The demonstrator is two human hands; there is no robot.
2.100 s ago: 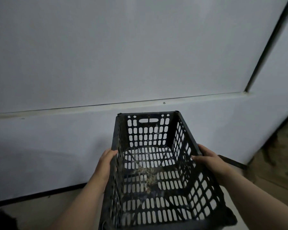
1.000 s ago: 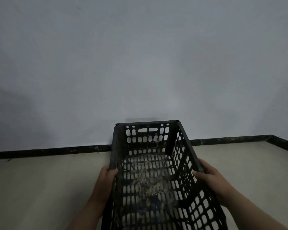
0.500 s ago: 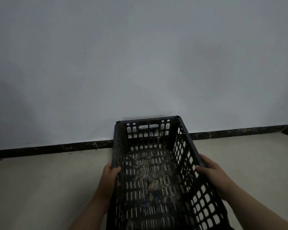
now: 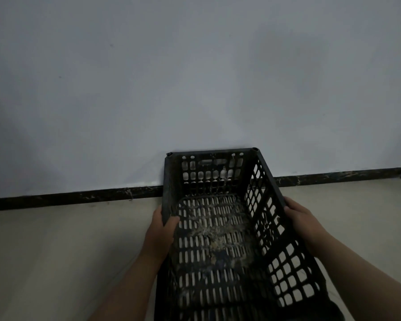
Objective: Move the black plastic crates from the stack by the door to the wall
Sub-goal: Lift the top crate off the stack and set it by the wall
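A pale wall fills the upper view, with a dark skirting along its foot and a light floor below. A black crate, open side up with dirt on its slotted bottom, sits between both hands, its far end close to the wall. The left hand grips the left rim, thumb inside and fingers outside. The right hand clasps the right rim, its fingers closed over the edge.
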